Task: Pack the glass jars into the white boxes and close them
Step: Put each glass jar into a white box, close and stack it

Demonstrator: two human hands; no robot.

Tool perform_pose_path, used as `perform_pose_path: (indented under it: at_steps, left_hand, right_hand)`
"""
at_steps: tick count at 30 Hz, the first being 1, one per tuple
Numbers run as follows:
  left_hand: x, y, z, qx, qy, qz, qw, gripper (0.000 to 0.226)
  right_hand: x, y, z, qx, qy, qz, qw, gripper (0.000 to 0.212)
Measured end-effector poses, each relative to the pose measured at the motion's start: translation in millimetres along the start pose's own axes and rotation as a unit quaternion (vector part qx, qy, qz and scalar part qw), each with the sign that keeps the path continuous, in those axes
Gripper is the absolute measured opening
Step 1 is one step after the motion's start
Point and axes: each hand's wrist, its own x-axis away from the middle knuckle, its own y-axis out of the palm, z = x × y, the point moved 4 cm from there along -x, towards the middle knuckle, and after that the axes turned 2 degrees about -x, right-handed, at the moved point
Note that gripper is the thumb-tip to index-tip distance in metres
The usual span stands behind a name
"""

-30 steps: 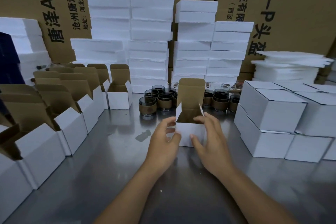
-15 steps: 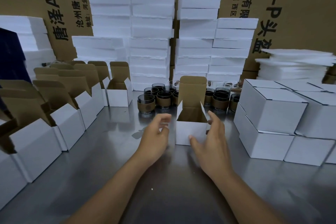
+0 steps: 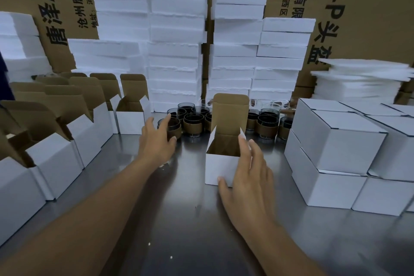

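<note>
An open white box (image 3: 220, 169) with a brown inside stands in the middle of the steel table, its lid flap upright. My right hand (image 3: 248, 177) rests against the box's right front corner with straight fingers. Behind the box stands a cluster of dark glass jars (image 3: 193, 122) wrapped in brown bands. My left hand (image 3: 156, 139) reaches out over the nearest jar (image 3: 173, 129) at the cluster's left end, fingers spread around it; whether they touch it I cannot tell.
Several open empty boxes (image 3: 131, 114) line the left side. Closed white boxes (image 3: 340, 141) are stacked at the right. Tall piles of white foam blocks (image 3: 177, 51) and brown cartons (image 3: 367, 6) fill the back. The steel table (image 3: 183, 219) lies between the rows.
My left hand let go of the box and moved forward and left to the nearest jar. My right hand stayed at the box's right side, fingers straightened.
</note>
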Motion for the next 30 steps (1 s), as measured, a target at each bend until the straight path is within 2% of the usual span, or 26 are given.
perform_pose_path:
  at_steps: [3, 9, 16, 21, 23, 25, 30]
  left_hand:
    - [-6.3, 4.4, -8.6, -0.008, -0.02, -0.026, 0.999, 0.049]
    - [0.5, 2.1, -13.0, 0.141, -0.02, 0.001, 0.99, 0.008]
    - [43.0, -28.6, 8.3, 0.3, 0.022, 0.087, 0.95, 0.021]
    - [78.2, -67.1, 34.1, 0.447, 0.027, 0.133, 0.884, 0.014]
    - [94.9, -71.7, 44.3, 0.483, 0.046, 0.11, 0.868, 0.013]
    - [109.9, -69.7, 54.7, 0.5, 0.066, 0.049, 0.862, 0.017]
    - [135.0, -62.9, 76.2, 0.507, 0.111, -0.067, 0.852, 0.051]
  right_hand:
    - [-2.9, 2.4, 0.5, -0.008, -0.001, 0.0, 1.0, 0.084]
    - [-4.0, 1.3, -0.2, -0.005, -0.01, 0.007, 1.0, 0.083]
    - [-3.7, -5.1, 0.2, -0.016, -0.01, 0.034, 0.999, 0.079]
    - [-0.4, -10.3, -2.5, -0.01, 0.007, 0.071, 0.997, 0.074]
    - [4.3, -14.7, -6.0, -0.04, 0.008, 0.105, 0.994, 0.07]
    - [9.9, -19.3, -9.0, -0.076, 0.0, 0.128, 0.989, 0.067]
    - [25.6, -25.4, -12.1, -0.207, -0.033, 0.089, 0.974, 0.077]
